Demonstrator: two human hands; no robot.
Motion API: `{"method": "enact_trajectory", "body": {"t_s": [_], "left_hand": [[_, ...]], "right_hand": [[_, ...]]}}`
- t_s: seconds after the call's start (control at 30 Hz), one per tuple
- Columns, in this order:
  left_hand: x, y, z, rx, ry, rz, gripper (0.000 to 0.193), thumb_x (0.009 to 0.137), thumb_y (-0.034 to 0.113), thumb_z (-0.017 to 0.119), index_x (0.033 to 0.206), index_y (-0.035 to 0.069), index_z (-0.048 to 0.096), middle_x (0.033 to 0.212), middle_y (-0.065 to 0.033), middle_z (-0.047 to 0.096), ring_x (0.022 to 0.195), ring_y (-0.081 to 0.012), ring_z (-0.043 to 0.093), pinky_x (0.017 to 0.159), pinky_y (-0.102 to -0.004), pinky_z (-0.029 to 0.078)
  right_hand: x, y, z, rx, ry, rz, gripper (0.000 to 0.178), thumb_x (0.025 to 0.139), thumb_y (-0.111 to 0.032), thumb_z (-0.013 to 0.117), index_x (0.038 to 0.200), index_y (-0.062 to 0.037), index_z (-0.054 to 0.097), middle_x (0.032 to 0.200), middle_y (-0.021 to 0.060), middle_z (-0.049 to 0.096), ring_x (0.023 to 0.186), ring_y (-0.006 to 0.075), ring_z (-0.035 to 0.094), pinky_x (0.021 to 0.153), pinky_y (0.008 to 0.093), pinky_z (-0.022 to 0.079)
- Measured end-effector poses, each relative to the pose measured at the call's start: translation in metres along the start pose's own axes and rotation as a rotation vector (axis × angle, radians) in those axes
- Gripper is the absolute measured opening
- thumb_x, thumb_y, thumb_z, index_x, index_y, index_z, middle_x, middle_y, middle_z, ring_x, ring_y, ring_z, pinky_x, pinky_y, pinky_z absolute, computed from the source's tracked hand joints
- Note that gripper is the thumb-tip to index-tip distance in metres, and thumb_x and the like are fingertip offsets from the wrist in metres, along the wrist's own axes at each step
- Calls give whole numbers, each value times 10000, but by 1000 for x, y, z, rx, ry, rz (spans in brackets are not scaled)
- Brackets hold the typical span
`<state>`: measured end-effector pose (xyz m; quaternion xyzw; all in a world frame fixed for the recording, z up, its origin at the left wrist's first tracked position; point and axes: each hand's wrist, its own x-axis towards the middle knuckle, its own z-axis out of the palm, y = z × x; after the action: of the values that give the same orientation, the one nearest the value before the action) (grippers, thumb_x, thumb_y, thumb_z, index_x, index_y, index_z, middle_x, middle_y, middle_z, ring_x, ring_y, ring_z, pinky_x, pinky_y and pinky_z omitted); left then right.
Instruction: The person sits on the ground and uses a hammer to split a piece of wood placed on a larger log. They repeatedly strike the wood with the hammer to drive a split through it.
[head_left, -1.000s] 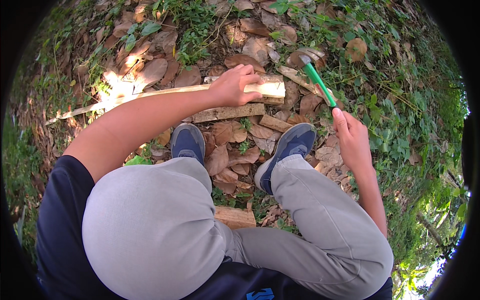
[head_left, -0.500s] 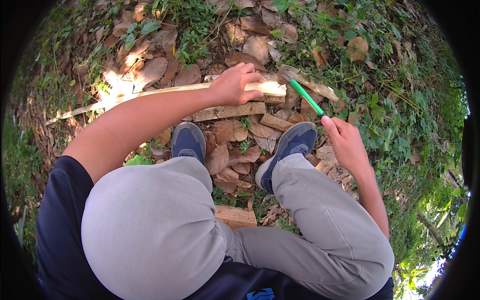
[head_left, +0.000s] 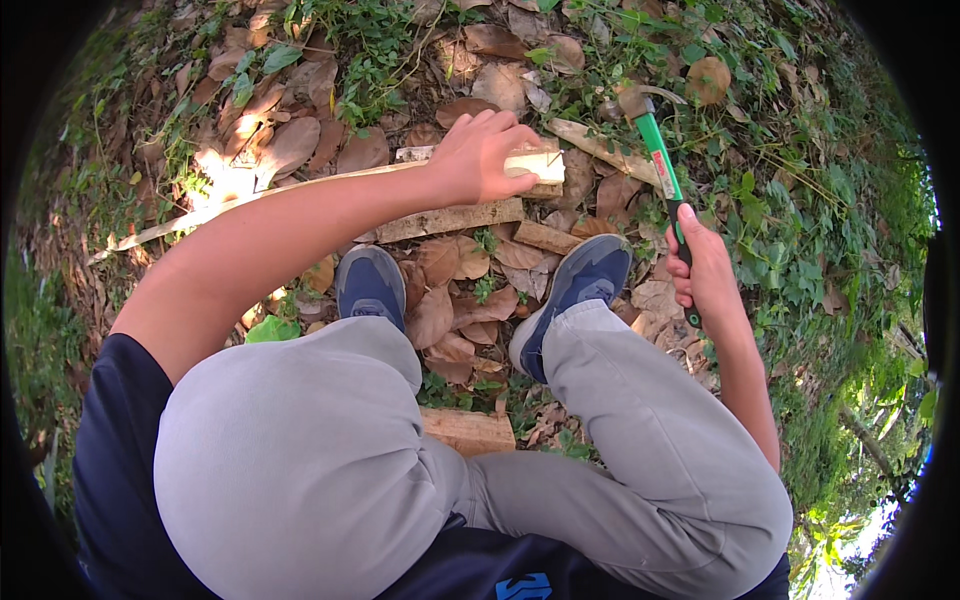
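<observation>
The left hand (head_left: 480, 158) fingers press closed on a pale wooden stick (head_left: 300, 188); the right hand (head_left: 705, 268) fingers grip a green-handled hammer (head_left: 655, 150).

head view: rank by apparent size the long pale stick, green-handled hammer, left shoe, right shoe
1. long pale stick, spans furthest, partly under the left hand.
2. green-handled hammer, gripped by the right hand.
3. left shoe and right shoe: look alike, no ranking.

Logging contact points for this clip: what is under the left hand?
The left hand presses down on a pale wooden stick lying across a flat board among dry leaves. The stretch of stick beneath the palm is covered.
</observation>
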<state>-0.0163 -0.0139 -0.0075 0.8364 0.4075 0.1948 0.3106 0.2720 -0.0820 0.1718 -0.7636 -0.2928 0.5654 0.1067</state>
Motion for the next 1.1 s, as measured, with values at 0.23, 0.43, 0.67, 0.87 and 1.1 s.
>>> {"method": "enact_trajectory", "body": {"t_s": [0.23,0.43,0.67,0.87,1.1], "left_hand": [[29,20,24,-299,-50,-83,279,924,182,733,1200,144,741,1082,-93,660,1014,-283,672,913,-413,542],[21,3,26,-472,-60,-183,200,916,88,730,1116,84,724,976,-119,769,895,-269,742,824,-389,577],[21,10,21,-663,-39,-291,164,955,107,730,1098,29,708,1026,-120,793,951,-191,752,840,-345,570],[19,9,26,-728,-19,-332,172,961,123,753,1081,-1,754,1011,-113,797,959,-129,731,846,-312,562],[19,5,27,-721,-63,-331,199,942,128,777,1080,-14,758,1012,-91,799,922,-110,714,846,-310,561]], "right_hand": [[-2,5,2,-34,-44,10,535,1069,-610,469,867,-115,499,639,-72,408,461,28,297,412,232,250],[6,12,10,-55,-95,-15,549,1071,-598,478,839,-101,505,635,-56,419,467,35,303,419,242,251],[6,19,12,-139,-63,-64,576,1084,-575,470,798,-77,518,632,-33,457,501,61,350,452,268,278],[10,28,11,-199,-66,-147,593,1093,-549,470,782,-47,531,637,-10,476,568,85,413,514,282,335],[11,29,13,-346,-65,-192,593,1093,-516,484,777,-18,531,663,23,490,629,129,466,577,316,385]]}}
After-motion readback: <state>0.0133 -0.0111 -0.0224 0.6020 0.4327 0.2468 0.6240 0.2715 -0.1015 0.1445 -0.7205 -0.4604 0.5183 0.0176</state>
